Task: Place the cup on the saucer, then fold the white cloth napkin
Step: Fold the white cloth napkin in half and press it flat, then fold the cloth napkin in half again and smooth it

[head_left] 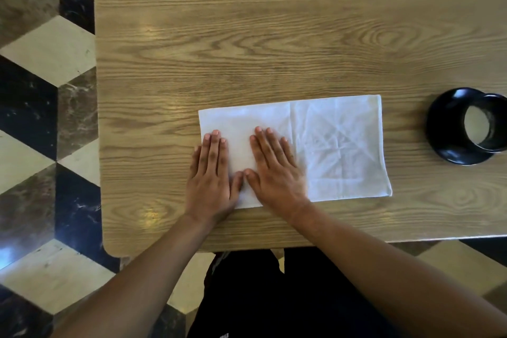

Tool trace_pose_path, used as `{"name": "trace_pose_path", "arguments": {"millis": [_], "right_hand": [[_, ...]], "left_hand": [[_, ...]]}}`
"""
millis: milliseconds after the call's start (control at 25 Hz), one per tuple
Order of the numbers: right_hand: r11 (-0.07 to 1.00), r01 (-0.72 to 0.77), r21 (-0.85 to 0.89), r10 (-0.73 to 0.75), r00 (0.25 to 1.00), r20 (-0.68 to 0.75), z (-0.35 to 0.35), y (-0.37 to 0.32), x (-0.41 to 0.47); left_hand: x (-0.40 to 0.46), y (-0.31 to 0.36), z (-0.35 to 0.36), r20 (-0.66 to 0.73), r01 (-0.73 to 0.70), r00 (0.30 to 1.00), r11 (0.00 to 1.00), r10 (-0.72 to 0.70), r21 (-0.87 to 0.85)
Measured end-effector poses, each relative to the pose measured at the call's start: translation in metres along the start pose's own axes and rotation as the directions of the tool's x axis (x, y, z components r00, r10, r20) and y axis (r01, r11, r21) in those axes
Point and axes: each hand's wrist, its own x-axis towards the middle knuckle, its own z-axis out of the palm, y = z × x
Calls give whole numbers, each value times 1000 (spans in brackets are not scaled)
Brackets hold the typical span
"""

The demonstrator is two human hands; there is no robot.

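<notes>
On saucer [450,151], cup [485,125], pale inside

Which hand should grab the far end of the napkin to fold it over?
Probably the right hand: it lies flat nearer the napkin's free right end, while the left hand presses the left edge down.

The one head-worn camera looked steeply down, close above the wooden table [274,35] and patterned floor [41,118].
</notes>
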Motion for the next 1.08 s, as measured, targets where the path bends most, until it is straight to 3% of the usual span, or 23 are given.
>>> {"name": "trace_pose_path", "arguments": {"millis": [360, 640, 880, 960, 1080], "right_hand": [[967, -236, -99, 240, 971, 25, -45, 154, -56], [963, -263, -53, 264, 964, 17, -46, 158, -55], [957, -256, 136, 266, 962, -64, -54, 154, -71], [931, -307, 196, 331, 938, -103, -59, 153, -78], [849, -439, 293, 505, 837, -211, -66, 158, -76]], "left_hand": [[-3, 0, -2, 49, 16, 999, 1000, -15, -18], [-2, 3, -1, 59, 23, 998, 1000, -23, -7], [-3, 2, -4, 49, 1, 999, 999, 1, -39], [-2, 3, -8, 42, 15, 999, 997, -12, -71], [1, 1, -13, 51, 33, 998, 996, -29, -86]]}}
